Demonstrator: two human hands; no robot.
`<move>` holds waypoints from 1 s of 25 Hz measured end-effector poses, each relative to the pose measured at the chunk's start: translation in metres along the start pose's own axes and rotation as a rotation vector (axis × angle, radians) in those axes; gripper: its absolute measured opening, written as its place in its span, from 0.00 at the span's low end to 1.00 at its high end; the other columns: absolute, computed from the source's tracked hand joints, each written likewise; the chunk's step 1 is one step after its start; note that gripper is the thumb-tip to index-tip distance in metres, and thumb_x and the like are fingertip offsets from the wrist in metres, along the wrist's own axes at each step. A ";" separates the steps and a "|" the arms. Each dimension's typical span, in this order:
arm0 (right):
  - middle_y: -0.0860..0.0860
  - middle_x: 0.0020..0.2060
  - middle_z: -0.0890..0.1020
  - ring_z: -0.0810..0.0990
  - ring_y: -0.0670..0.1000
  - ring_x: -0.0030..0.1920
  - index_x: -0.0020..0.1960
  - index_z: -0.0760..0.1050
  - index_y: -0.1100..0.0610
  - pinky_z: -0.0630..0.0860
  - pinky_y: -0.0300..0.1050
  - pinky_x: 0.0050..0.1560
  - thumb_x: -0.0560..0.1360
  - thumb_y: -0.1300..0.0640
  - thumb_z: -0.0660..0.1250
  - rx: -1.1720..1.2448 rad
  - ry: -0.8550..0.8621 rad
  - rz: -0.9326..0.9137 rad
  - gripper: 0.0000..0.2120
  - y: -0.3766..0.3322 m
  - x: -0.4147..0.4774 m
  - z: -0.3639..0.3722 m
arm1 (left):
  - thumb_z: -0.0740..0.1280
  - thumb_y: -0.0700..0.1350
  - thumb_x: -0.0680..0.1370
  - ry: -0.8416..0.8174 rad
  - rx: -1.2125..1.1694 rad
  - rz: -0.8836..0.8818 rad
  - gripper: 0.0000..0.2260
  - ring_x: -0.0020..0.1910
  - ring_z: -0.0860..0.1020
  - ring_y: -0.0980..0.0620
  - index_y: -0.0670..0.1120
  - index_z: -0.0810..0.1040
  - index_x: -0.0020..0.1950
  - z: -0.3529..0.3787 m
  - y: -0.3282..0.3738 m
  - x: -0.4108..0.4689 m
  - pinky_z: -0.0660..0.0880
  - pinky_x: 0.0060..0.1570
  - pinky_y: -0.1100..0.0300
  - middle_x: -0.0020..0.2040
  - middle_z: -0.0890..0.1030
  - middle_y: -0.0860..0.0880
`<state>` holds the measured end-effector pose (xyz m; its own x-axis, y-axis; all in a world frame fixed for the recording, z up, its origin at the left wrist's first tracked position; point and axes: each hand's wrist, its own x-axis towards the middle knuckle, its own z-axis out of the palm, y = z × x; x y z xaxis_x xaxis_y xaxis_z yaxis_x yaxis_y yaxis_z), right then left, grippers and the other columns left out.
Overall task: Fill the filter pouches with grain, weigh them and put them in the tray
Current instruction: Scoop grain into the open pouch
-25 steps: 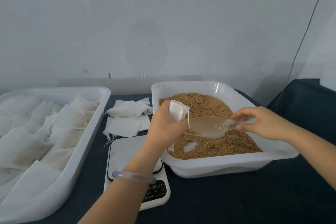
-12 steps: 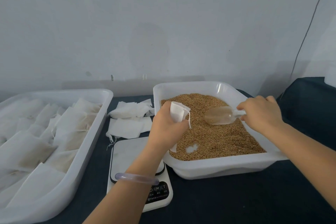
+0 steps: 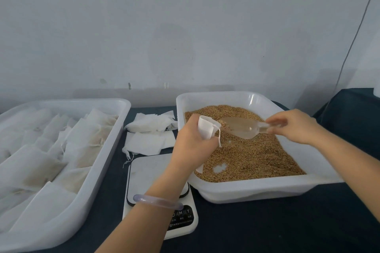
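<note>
Filling is under way: the filter pouch (image 3: 206, 129) is hanging over the grain (image 3: 257, 156), the fingers of the left hand (image 3: 191, 150) curling round it. The right hand (image 3: 296, 127) is pinching the handle of the scoop (image 3: 242, 129), apparently tipping grain in. Next, the scale (image 3: 152, 172) is calling for an upright pouch.

Single head-worn wide-angle view, facing forward and down, close in. Wall (image 3: 185, 26) fills the upper frame; grain tray (image 3: 246, 192) sits centre-right.

Two trays: pouch tray (image 3: 104, 162), grain tray (image 3: 257, 189). One scale (image 3: 152, 172), one scoop (image 3: 242, 127), one held pouch (image 3: 204, 127), one bracelet (image 3: 156, 201).
</note>
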<state>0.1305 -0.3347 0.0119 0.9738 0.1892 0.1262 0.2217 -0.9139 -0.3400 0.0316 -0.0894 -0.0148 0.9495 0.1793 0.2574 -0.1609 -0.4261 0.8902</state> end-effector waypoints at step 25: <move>0.39 0.51 0.78 0.70 0.42 0.58 0.51 0.73 0.34 0.44 0.46 0.70 0.71 0.49 0.69 -0.179 0.229 -0.456 0.12 -0.045 -0.032 -0.094 | 0.70 0.41 0.70 -0.072 0.131 -0.002 0.26 0.44 0.78 0.48 0.49 0.64 0.64 0.006 0.000 0.004 0.79 0.44 0.50 0.44 0.75 0.53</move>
<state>0.0842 -0.3333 0.1109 0.7403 0.5162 0.4307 0.5878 -0.8079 -0.0419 0.0373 -0.0936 -0.0162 0.9674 0.1181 0.2242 -0.1272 -0.5390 0.8326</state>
